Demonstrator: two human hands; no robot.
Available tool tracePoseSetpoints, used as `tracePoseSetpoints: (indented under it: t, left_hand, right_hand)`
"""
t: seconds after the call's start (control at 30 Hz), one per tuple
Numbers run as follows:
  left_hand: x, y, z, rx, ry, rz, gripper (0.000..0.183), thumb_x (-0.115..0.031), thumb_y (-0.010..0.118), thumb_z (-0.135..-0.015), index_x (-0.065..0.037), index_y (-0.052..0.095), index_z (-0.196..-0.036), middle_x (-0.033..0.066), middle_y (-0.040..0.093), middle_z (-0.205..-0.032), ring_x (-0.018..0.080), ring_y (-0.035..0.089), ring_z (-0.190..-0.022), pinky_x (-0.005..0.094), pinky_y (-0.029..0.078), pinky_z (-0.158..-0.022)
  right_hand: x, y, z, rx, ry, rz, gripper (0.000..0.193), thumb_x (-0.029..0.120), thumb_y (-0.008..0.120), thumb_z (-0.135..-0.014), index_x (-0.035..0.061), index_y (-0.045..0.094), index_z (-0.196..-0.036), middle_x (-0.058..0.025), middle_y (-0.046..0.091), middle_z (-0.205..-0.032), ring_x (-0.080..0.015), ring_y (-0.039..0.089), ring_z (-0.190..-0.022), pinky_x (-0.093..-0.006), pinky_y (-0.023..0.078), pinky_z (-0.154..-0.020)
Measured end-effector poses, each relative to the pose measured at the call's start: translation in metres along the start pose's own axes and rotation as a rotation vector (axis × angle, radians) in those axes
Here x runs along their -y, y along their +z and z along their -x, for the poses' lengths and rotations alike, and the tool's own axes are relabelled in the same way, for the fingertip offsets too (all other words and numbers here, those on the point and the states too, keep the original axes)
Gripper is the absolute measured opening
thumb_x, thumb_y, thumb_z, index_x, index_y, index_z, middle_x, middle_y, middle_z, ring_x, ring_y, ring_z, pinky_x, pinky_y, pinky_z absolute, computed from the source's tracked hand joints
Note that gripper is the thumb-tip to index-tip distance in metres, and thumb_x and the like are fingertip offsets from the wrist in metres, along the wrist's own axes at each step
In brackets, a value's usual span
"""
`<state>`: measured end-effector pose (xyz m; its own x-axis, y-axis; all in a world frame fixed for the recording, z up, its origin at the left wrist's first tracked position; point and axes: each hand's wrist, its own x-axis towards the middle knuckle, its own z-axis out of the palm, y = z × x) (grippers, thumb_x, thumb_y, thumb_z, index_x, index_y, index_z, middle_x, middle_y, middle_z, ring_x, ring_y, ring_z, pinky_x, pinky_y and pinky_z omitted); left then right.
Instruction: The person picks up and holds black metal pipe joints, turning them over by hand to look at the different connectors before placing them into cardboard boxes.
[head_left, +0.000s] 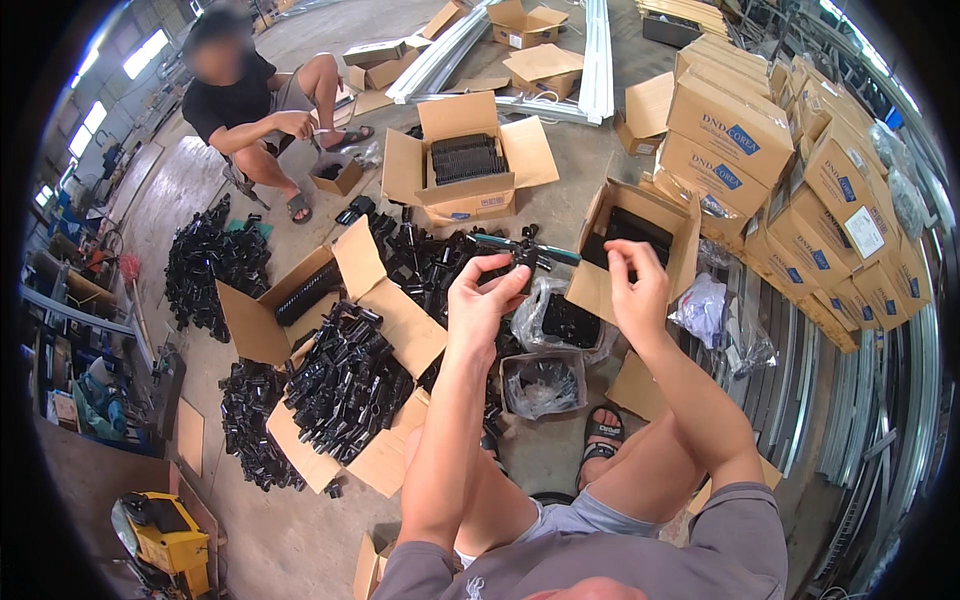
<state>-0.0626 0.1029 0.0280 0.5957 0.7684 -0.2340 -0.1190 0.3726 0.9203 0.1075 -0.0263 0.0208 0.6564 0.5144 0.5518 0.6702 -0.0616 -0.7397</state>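
Observation:
My left hand [487, 290] pinches a small black part [532, 258] between thumb and fingertips, in front of my chest. A slim teal-and-dark bar [555, 252] crosses right behind that part; whether the hand touches it I cannot tell. My right hand [638, 275] is raised a little to the right with its fingertips drawn together. Anything between them is too small to make out. Close behind the right hand stands an open cardboard box [597, 215] with black pieces inside. Below my hands, a plastic-lined box [572, 325] holds small black parts, and another lined box [543, 385] sits nearer.
Loose black parts [350, 385] spill over an open carton at left; more heaps [215, 265] lie beyond. An open box [470, 195] of stacked black pieces stands ahead. A person [240, 110] sits at the far left. Stacked cartons [730, 130] and metal profiles [790, 400] fill the right.

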Motion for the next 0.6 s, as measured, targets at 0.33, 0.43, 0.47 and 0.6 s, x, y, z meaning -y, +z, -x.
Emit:
tracePoseSetpoints:
  t: [0.33, 0.43, 0.47, 0.6]
  left_hand:
    - [-0.001, -0.009, -0.017, 0.09, -0.069, 0.663, 0.031, -0.023, 0.067, -0.093, -0.016, 0.056, -0.122, 0.0076, 0.067, -0.119, 0.0214, 0.065, -0.104, 0.0376, 0.05, -0.097]
    - [-0.001, -0.003, -0.016, 0.096, -0.061, 0.721, 0.029, -0.023, 0.067, -0.093, -0.017, 0.056, -0.12, 0.008, 0.066, -0.12, 0.0222, 0.064, -0.106, 0.0379, 0.05, -0.097]
    - [-0.002, 0.004, -0.016, 0.108, -0.07, 0.75, 0.029, -0.023, 0.067, -0.093, -0.018, 0.056, -0.119, 0.0081, 0.066, -0.12, 0.0222, 0.064, -0.106, 0.0381, 0.05, -0.097]
    - [-0.011, 0.003, -0.007, 0.046, -0.082, 0.772, 0.02, -0.018, 0.066, -0.094, -0.016, 0.057, -0.112, 0.0107, 0.069, -0.113, 0.0221, 0.068, -0.096, 0.0359, 0.056, -0.089]
  right_hand:
    - [-0.121, 0.128, 0.159, 1.628, 0.061, 0.791, 0.03, 0.015, 0.065, -0.079, 0.0055, 0.074, -0.106, -0.0157, 0.069, -0.116, -0.0311, 0.067, -0.107, -0.0425, 0.054, -0.091]
    - [-0.158, 0.157, 0.226, 1.217, 0.361, 0.709, 0.029, 0.013, 0.065, -0.079, 0.0069, 0.074, -0.105, -0.0178, 0.069, -0.114, -0.0332, 0.067, -0.107, -0.0431, 0.053, -0.092]
    - [-0.165, 0.157, 0.239, 1.207, 0.54, 0.695, 0.03, 0.015, 0.062, -0.082, 0.0064, 0.073, -0.109, -0.0176, 0.069, -0.115, -0.0348, 0.066, -0.108, -0.044, 0.053, -0.093]
    - [-0.157, 0.167, 0.268, 1.125, 0.618, 0.752, 0.035, 0.014, 0.061, -0.084, 0.0038, 0.069, -0.117, -0.0173, 0.065, -0.125, -0.0353, 0.062, -0.116, -0.0448, 0.05, -0.097]
